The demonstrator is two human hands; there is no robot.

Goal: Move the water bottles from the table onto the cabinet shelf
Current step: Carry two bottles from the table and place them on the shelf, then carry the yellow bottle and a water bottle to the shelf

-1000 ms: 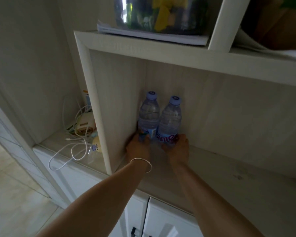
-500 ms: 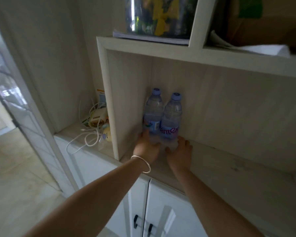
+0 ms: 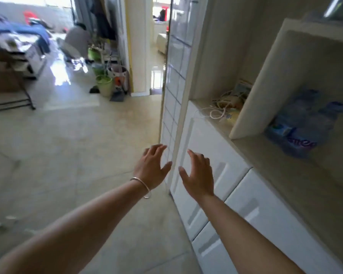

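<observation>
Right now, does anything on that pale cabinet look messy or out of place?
The two clear plastic water bottles stand upright together on the pale wooden shelf. The only untidy spot is the tangle of white cables in the next compartment. Both hands are empty.

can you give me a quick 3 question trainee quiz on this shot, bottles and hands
1. True or false: the left hand is gripping a bottle.
2. Where do the two water bottles stand? A) on the floor B) on the cabinet shelf C) on a table
3. Which wrist wears the bracelet?

Key:
1. False; both it and the right hand are open and empty, in front of the cabinet doors.
2. B
3. The left wrist.
</observation>
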